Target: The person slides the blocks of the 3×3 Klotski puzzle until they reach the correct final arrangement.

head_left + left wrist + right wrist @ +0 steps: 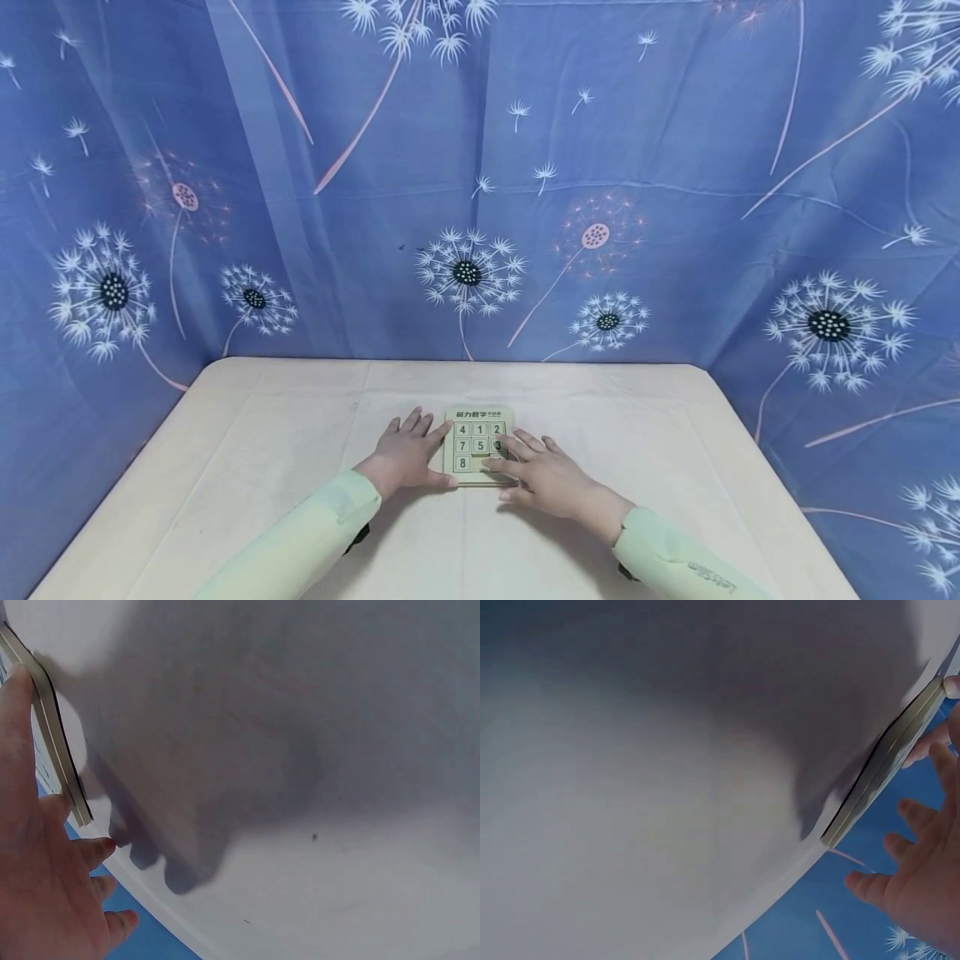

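Note:
A pale green number slide puzzle (471,479) lies flat, its rows reading 4 1 2 and 7 5 3, with an 8 at bottom left. Beside the 8 a slot shows partly bare, and the bottom right corner is hidden by fingers. My left hand (405,454) steadies the left edge, index fingertip and thumb touching it, the other fingers spread. From the right, my right hand (551,477) reaches over the board with its index finger stretched across the bottom row. Both wrist views show the puzzle's thin side edge (56,735) beside the fingers.
The puzzle rests on a table with a pale cover (300,433). Blue curtains (375,250) with a dandelion print hang behind the table and along both sides. Light green sleeves (307,533) cover both forearms.

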The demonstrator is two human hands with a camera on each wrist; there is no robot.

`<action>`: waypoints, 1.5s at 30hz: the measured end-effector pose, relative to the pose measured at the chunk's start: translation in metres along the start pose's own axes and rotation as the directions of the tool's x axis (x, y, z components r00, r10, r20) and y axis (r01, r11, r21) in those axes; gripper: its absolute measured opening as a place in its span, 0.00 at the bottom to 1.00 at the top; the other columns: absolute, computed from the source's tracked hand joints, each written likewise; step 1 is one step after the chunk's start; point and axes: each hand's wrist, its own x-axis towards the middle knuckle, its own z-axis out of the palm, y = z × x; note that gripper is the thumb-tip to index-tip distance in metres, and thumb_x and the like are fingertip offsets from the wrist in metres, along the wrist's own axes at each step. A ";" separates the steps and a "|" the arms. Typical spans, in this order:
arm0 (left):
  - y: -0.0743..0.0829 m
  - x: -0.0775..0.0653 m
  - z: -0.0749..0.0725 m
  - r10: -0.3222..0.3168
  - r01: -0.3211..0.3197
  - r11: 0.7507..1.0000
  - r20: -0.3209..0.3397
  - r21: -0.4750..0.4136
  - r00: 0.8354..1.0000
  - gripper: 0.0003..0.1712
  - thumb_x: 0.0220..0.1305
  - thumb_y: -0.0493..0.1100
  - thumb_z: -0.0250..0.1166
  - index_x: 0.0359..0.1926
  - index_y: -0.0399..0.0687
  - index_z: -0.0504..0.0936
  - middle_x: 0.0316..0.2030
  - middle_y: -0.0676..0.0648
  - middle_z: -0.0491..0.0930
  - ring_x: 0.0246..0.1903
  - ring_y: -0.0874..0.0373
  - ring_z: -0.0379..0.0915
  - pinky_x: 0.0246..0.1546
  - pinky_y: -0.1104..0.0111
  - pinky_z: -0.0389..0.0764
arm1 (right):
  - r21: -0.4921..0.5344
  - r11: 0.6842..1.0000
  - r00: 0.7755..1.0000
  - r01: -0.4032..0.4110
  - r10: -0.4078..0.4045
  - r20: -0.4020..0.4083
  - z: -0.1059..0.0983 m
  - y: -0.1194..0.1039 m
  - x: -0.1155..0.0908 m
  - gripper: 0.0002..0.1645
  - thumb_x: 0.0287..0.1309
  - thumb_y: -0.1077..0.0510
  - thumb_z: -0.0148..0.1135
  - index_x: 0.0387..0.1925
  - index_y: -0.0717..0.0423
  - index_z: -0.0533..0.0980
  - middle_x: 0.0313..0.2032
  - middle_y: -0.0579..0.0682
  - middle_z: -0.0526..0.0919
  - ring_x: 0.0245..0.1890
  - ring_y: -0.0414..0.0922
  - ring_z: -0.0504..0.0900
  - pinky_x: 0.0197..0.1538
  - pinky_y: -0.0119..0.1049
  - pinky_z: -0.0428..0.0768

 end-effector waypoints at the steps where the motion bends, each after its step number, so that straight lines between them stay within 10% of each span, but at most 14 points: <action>1: 0.000 0.000 0.000 0.001 -0.001 1.000 -0.001 0.004 1.000 0.57 0.55 0.78 0.66 0.79 0.58 0.61 0.79 0.41 0.60 0.81 0.42 0.49 0.80 0.44 0.58 | -0.003 1.000 1.000 -0.002 0.003 0.006 0.000 -0.001 0.001 0.33 0.67 0.37 0.60 0.71 0.37 0.72 0.77 0.56 0.66 0.78 0.62 0.62 0.71 0.74 0.66; 45: -0.001 0.001 0.000 0.007 -0.007 1.000 -0.004 -0.020 1.000 0.57 0.55 0.77 0.66 0.79 0.56 0.61 0.79 0.39 0.59 0.81 0.40 0.49 0.80 0.42 0.57 | -0.038 0.999 0.999 -0.014 0.015 0.042 0.009 -0.019 0.026 0.33 0.65 0.37 0.61 0.69 0.35 0.74 0.78 0.50 0.65 0.80 0.59 0.58 0.74 0.71 0.64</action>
